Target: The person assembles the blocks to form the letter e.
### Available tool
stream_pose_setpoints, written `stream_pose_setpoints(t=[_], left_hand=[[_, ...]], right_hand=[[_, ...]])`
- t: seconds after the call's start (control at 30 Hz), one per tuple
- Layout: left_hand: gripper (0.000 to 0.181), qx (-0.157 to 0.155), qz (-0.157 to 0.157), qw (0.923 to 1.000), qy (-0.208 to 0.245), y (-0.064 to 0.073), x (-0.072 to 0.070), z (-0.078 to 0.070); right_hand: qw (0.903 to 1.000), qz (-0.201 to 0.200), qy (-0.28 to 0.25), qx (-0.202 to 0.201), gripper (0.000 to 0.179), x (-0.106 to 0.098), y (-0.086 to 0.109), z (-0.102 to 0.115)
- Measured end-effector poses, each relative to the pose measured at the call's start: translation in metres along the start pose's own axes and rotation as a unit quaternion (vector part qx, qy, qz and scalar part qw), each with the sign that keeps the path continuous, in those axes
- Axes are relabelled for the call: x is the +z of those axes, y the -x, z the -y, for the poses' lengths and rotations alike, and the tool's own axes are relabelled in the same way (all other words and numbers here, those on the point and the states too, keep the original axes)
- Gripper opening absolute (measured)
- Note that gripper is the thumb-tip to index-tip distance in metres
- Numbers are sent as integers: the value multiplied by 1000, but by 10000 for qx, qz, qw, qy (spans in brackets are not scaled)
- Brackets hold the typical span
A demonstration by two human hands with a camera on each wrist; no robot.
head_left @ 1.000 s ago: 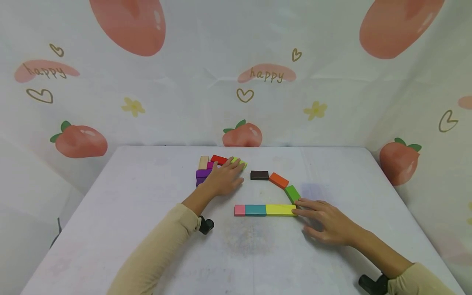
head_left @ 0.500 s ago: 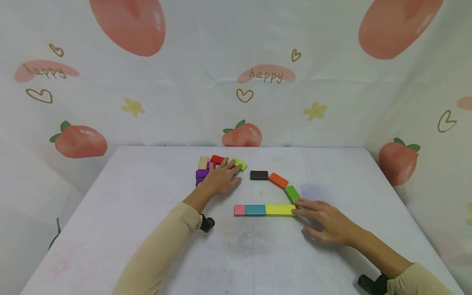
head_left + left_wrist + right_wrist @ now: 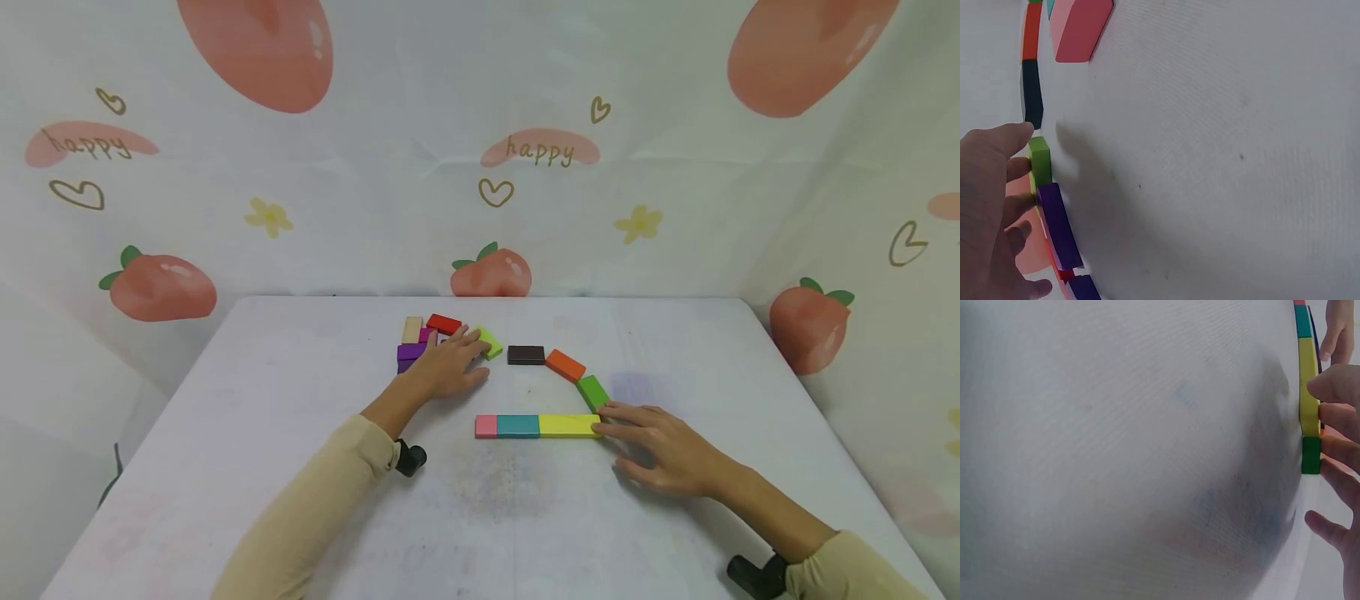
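Lime block (image 3: 491, 342) scoots toward the black block (image 3: 526, 356)

Right of middle on the table (image 3: 247, 392), the right hand (image 3: 663, 450) has fingers spread at the yellow block (image 3: 566, 426) and green block (image 3: 592, 392). Toward the far edge, the left hand (image 3: 447, 367) touches the lime block, fingers spread, gap probably closing

lime block (image 3: 491, 342), yel. block (image 3: 566, 427), grn block (image 3: 593, 393), beige sleeve (image 3: 315, 508), wht backdrop (image 3: 375, 192) w/ peach print
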State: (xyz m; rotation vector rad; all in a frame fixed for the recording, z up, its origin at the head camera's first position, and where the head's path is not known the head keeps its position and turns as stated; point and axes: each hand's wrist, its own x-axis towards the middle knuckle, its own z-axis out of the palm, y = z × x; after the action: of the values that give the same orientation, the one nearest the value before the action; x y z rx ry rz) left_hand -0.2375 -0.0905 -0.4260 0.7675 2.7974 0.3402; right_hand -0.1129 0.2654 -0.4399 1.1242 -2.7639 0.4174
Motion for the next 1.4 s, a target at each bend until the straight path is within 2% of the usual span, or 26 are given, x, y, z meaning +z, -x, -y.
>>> stream_pose_setpoints(t=[0.13, 0.23, 0.3, 0.4, 0.5, 0.6, 0.9, 1.07, 1.23, 1.4], left_hand=[[41, 97, -108, 9995, 269, 2, -3, 1], [31, 192, -306, 9987, 349, 2, -4, 0], [31, 220, -477, 9983, 253, 1, -4, -1], [40, 108, -572, 9983, 32, -1, -2, -2], [48, -74, -483, 9987, -149, -3, -1, -3], [48, -142, -414, 9990, -135, -3, 0, -2], [45, -16, -202, 9998, 83, 0, -2, 0], [44, 177, -117, 9998, -17, 5, -3, 2], [41, 455, -60, 9989, 106, 9, -4, 4], [38, 741, -194, 9970, 135, 11, -2, 6]], right_hand=[[10000, -10, 19, 0, 50, 0, -1, 0], [10000, -40, 20, -24, 49, 1, -1, 0], [10000, -53, 23, -33, 49, 1, -1, 0], [10000, -65, 18, -23, 49, 2, 0, 0], [10000, -59, 20, -1, 49, 3, 0, -1], [10000, -58, 41, -4, 48, 4, 0, -1], [10000, -63, 42, 5, 49, 3, 0, -1], [10000, -73, 12, 9, 49, 2, 0, 0], [10000, -82, 19, -18, 50, 3, 0, 0], [9999, -94, 8, -52, 50, 3, 0, -1]])
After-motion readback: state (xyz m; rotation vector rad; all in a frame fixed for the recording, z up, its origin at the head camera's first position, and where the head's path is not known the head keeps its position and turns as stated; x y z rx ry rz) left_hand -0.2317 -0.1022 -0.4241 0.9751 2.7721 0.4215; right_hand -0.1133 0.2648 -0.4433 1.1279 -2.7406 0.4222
